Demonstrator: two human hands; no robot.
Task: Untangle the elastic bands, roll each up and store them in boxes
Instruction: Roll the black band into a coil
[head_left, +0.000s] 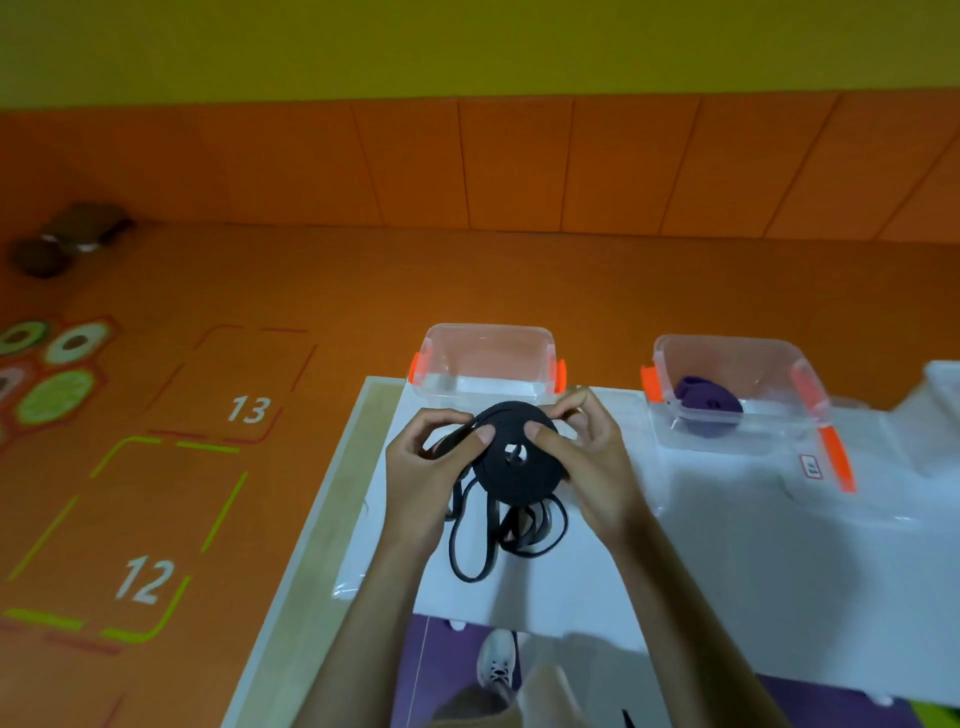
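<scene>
Both hands, left hand (421, 467) and right hand (587, 457), grip the half-rolled black band (511, 457); the loose tail needs winding next, then the empty far box (485, 364).

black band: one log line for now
step: rolling | black band: part coiled, loose loops trailing | left hand: grips coil | right hand: grips coil | left box: empty | right box: purple band inside

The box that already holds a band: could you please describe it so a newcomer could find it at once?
On the white table, two clear plastic boxes with orange clips stand along the far edge. Take the right-hand box, on the person's right. It alone holds a rolled purple band; the left-hand box, behind the black band, is empty.
</scene>
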